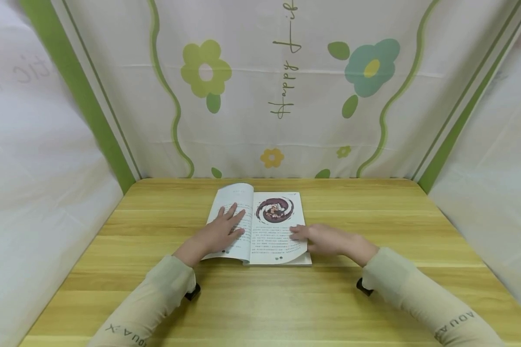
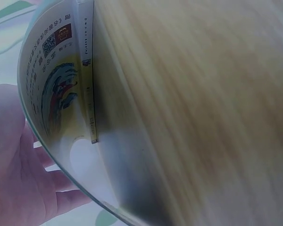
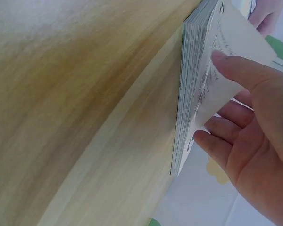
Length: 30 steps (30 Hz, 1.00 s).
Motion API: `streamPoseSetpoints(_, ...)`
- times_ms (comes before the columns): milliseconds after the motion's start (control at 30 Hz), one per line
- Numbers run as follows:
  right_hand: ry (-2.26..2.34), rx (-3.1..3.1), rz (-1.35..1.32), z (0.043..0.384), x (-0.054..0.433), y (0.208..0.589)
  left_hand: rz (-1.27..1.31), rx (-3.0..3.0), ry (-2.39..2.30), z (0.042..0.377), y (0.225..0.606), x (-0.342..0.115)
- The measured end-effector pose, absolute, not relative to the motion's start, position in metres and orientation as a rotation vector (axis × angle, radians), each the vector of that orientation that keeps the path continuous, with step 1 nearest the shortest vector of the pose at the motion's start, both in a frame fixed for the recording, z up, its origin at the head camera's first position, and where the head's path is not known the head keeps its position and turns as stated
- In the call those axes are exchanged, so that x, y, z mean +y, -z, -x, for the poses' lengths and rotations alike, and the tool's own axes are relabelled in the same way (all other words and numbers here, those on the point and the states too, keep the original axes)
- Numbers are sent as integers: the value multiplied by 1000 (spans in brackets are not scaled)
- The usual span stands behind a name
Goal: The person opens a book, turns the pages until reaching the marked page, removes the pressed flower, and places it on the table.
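Observation:
An open book [image 1: 274,241] lies on the wooden table in the head view, its right-hand page printed with a dark swirling picture above lines of text. My left hand [image 1: 214,235] rests on the left-hand page with fingers spread. In the left wrist view that side of the book bows up, and the inside of a colourful cover [image 2: 61,89] shows under it. At the right edge, my right hand [image 1: 330,238] pinches a raised page [image 3: 245,70], its thumb beneath and fingers on top. The thick page stack [image 3: 191,75] stays below on the table.
The wooden table [image 1: 286,303] extends around the book on every side. Behind it hangs a white curtain [image 1: 247,125] with flower prints, and pale fabric walls [image 1: 39,159] close in the left and right sides.

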State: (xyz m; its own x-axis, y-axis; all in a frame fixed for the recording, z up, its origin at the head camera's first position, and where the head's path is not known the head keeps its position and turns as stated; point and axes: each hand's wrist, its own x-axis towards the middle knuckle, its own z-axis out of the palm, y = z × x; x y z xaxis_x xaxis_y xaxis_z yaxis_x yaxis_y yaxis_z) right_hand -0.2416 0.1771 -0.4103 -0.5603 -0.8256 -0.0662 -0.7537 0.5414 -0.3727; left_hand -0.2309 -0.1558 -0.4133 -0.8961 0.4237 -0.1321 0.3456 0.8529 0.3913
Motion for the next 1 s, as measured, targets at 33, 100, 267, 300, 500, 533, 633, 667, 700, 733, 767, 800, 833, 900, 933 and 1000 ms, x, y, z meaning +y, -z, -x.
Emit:
streamPoseSetpoints(33,441,2567,1330,242,177,412,-591,2812,-534,231,413,-156)
streamPoseSetpoints(100,447,2609,1331,242,177,413,-597,2809,-533,230,414,-156)
streamPoseSetpoints(267,507,2685,1288,243,176,414,-613,2826,-524,231,415,-156)
streamPoseSetpoints(300,517,2695,1272,243,175,414,-615,2830,-522,231,415,-156)
streamPoseSetpoints(500,590,2742,1135,247,169,416,-594,2824,-502,232,414,-156)
streamPoseSetpoints(533,613,2747,1110,248,168,416,-591,2824,-500,232,414,-156)
streamPoseSetpoints(633,694,2758,996,249,164,415,-585,2825,-500,232,413,-155)
streamPoseSetpoints(667,716,2767,951,249,163,415,-588,2827,-500,232,413,-155)
streamPoseSetpoints(700,737,2776,913,249,162,415,-588,2828,-499,232,413,-156)
streamPoseSetpoints(733,763,2781,871,250,160,415,-585,2828,-500,232,413,-156)
streamPoseSetpoints(767,791,2781,820,250,159,414,-585,2827,-502,232,413,-156)
streamPoseSetpoints(800,815,2782,786,250,157,414,-584,2826,-502,232,413,-156)
streamPoseSetpoints(833,849,2773,750,250,156,414,-582,2824,-504,232,413,-156)
streamPoseSetpoints(900,928,2735,683,250,153,415,-581,2818,-514,232,413,-156)
streamPoseSetpoints(933,975,2707,649,250,152,416,-580,2815,-519,232,413,-156)
streamPoseSetpoints(1000,1066,2644,604,251,150,419,-578,2809,-528,232,413,-156)
